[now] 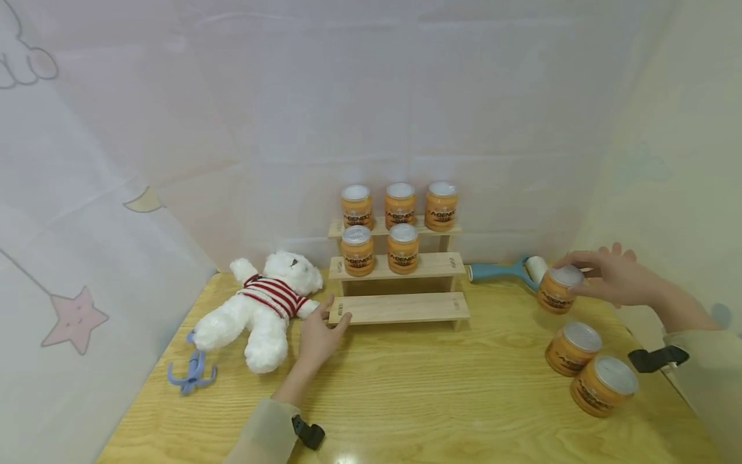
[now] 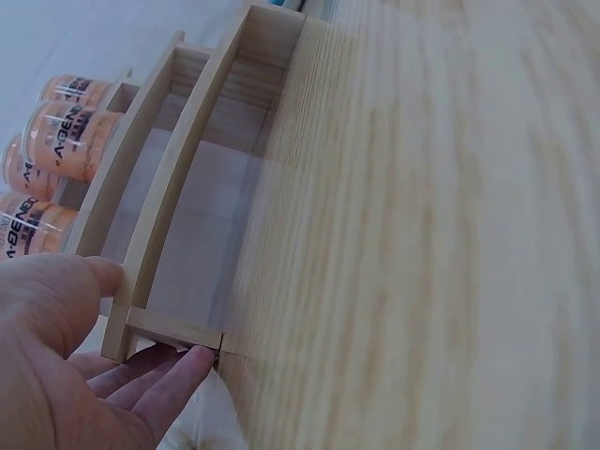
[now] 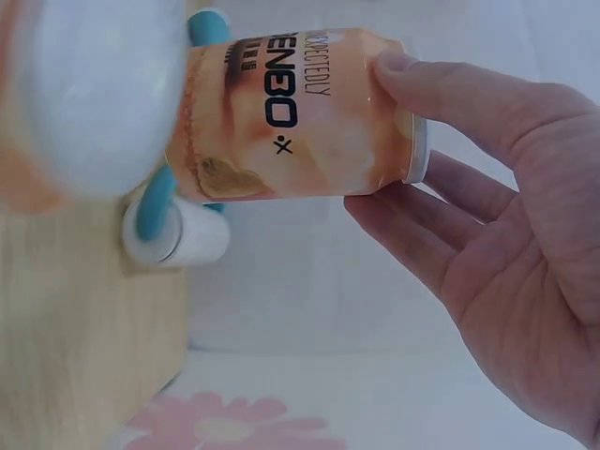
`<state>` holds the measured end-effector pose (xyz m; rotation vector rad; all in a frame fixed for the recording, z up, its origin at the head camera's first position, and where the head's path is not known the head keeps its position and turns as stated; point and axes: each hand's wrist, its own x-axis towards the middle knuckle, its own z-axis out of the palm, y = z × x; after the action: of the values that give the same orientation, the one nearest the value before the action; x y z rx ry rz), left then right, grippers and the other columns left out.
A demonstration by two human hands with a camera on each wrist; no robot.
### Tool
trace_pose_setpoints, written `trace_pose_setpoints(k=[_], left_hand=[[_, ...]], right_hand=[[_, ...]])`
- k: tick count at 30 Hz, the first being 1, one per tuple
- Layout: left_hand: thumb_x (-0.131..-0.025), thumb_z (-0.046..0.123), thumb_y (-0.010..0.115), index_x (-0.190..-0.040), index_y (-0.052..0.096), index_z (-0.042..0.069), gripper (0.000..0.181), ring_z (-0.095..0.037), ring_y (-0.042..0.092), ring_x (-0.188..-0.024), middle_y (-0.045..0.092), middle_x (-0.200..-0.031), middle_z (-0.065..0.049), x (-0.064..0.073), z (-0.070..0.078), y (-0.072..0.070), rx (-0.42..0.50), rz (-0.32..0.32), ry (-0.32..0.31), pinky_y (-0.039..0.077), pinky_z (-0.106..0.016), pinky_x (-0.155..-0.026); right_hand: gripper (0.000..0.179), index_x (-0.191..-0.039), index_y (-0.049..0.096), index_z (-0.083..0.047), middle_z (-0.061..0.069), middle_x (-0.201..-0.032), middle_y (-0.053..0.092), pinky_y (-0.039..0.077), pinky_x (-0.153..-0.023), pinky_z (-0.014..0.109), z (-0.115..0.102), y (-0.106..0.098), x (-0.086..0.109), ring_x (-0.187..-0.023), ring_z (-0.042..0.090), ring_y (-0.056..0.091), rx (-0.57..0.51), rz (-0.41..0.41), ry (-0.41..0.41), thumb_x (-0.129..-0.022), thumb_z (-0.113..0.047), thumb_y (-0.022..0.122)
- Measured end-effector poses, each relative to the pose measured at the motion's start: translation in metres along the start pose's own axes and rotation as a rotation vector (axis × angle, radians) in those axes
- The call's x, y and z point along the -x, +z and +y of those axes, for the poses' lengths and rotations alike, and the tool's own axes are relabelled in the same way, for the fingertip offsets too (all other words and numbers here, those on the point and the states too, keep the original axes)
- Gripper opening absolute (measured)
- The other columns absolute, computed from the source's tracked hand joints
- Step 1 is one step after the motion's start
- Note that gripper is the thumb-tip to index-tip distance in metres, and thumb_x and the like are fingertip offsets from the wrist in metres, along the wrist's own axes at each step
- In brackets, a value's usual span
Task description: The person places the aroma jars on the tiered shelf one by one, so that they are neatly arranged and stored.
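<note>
My right hand (image 1: 623, 277) pinches an orange can (image 1: 555, 293) near its silvery lid, between thumb and fingers. In the right wrist view, that can (image 3: 291, 117) shows dark lettering on its wrapper. My left hand (image 1: 319, 335) grips the left end of the lowest step of a three-step wooden display stand (image 1: 400, 308). From the left wrist view, the thumb lies against the board and the fingers (image 2: 178, 384) reach round its end support. Three like cans (image 1: 400, 207) stand on the top step and two more cans (image 1: 402, 250) on the middle step, left and centre.
Two more orange cans (image 1: 574, 348) stand at the table's right, below the held one. A blue-handled lint roller (image 1: 493, 272) lies behind. Left of the stand lies a white teddy bear (image 1: 272, 296) in a striped sweater, with a blue-purple clawed object (image 1: 191, 374) beside it.
</note>
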<state>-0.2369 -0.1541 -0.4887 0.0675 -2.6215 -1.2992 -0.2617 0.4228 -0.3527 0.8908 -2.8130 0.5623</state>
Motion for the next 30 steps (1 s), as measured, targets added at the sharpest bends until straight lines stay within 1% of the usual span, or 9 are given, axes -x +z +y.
trace_pose_setpoints(k=[1, 2, 3, 8, 12, 17, 19, 25, 30], left_hand=[[-0.099, 0.036, 0.077, -0.158, 0.051, 0.006, 0.071, -0.044, 0.068, -0.127, 0.06, -0.153, -0.022, 0.0, 0.0, 0.0, 0.003, -0.001, -0.003, 0.061, -0.055, -0.099], [-0.099, 0.036, 0.077, -0.158, 0.051, 0.006, 0.071, -0.043, 0.068, -0.127, 0.06, -0.153, -0.022, 0.0, 0.0, 0.0, 0.003, -0.002, -0.005, 0.061, -0.055, -0.099], [-0.099, 0.036, 0.077, -0.158, 0.051, 0.006, 0.071, -0.043, 0.068, -0.127, 0.06, -0.153, -0.023, -0.001, 0.0, 0.0, 0.003, -0.004, -0.006, 0.061, -0.055, -0.099], [-0.099, 0.036, 0.077, -0.158, 0.051, 0.007, 0.07, -0.043, 0.068, -0.128, 0.061, -0.151, -0.024, -0.001, 0.002, 0.0, -0.007, -0.002, -0.006, 0.06, -0.056, -0.1], [-0.099, 0.036, 0.077, -0.157, 0.052, 0.006, 0.07, -0.044, 0.068, -0.128, 0.062, -0.149, -0.024, 0.0, 0.003, 0.001, -0.023, -0.001, 0.0, 0.06, -0.057, -0.1], [-0.099, 0.036, 0.077, -0.157, 0.052, 0.005, 0.07, -0.044, 0.068, -0.128, 0.062, -0.15, -0.024, 0.001, 0.003, 0.001, -0.03, 0.002, 0.006, 0.06, -0.057, -0.1], [-0.099, 0.036, 0.077, -0.157, 0.052, 0.005, 0.07, -0.044, 0.068, -0.128, 0.062, -0.151, -0.023, 0.001, 0.003, 0.001, -0.031, 0.002, 0.006, 0.059, -0.057, -0.101], [-0.1, 0.035, 0.076, -0.157, 0.051, 0.005, 0.069, -0.044, 0.067, -0.129, 0.06, -0.152, -0.022, 0.0, 0.002, 0.0, -0.037, -0.001, 0.005, 0.06, -0.056, -0.1], [-0.1, 0.035, 0.076, -0.157, 0.051, 0.005, 0.069, -0.044, 0.068, -0.127, 0.061, -0.151, -0.023, -0.001, 0.002, 0.0, -0.04, -0.005, 0.004, 0.061, -0.054, -0.098]], right_hand=[[0.046, -0.133, 0.071, -0.024, 0.0, -0.121, 0.077, 0.051, -0.095, 0.036, -0.003, -0.002, -0.004, -0.108, 0.011, 0.07, -0.001, -0.01, 0.0, -0.09, -0.015, 0.086], [0.047, -0.133, 0.07, -0.026, -0.001, -0.125, 0.076, 0.053, -0.085, 0.026, -0.007, -0.004, -0.008, -0.107, 0.001, 0.069, 0.014, -0.014, -0.007, -0.09, -0.017, 0.087], [0.048, -0.134, 0.07, -0.027, 0.0, -0.129, 0.075, 0.057, -0.083, 0.024, -0.01, -0.005, -0.013, -0.11, -0.003, 0.069, 0.02, -0.013, -0.031, -0.09, -0.017, 0.087], [0.049, -0.135, 0.069, -0.024, 0.002, -0.134, 0.071, 0.058, -0.092, 0.019, -0.024, -0.007, -0.036, -0.121, -0.012, 0.058, -0.023, 0.002, -0.149, -0.09, -0.013, 0.086], [0.048, -0.135, 0.069, -0.024, 0.0, -0.136, 0.07, 0.059, -0.097, 0.023, -0.038, -0.006, -0.052, -0.122, -0.005, 0.06, -0.017, -0.002, -0.171, -0.091, -0.013, 0.085], [0.045, -0.139, 0.067, -0.021, 0.009, -0.144, 0.067, 0.06, -0.099, 0.049, -0.057, -0.004, -0.073, -0.122, 0.026, 0.068, -0.003, -0.02, -0.166, -0.096, -0.016, 0.08], [0.043, -0.139, 0.067, -0.019, 0.012, -0.144, 0.067, 0.059, -0.098, 0.055, -0.062, -0.002, -0.082, -0.122, 0.032, 0.067, -0.015, -0.017, -0.185, -0.098, -0.016, 0.078], [0.039, -0.139, 0.067, -0.017, 0.008, -0.142, 0.069, 0.058, -0.103, 0.054, -0.075, 0.011, -0.108, -0.125, 0.031, 0.066, -0.06, 0.002, -0.171, -0.101, -0.019, 0.075], [0.04, -0.139, 0.067, -0.011, 0.013, -0.141, 0.069, 0.055, -0.106, 0.06, -0.085, 0.022, -0.126, -0.127, 0.036, 0.065, -0.127, -0.01, -0.156, -0.1, -0.016, 0.076]])
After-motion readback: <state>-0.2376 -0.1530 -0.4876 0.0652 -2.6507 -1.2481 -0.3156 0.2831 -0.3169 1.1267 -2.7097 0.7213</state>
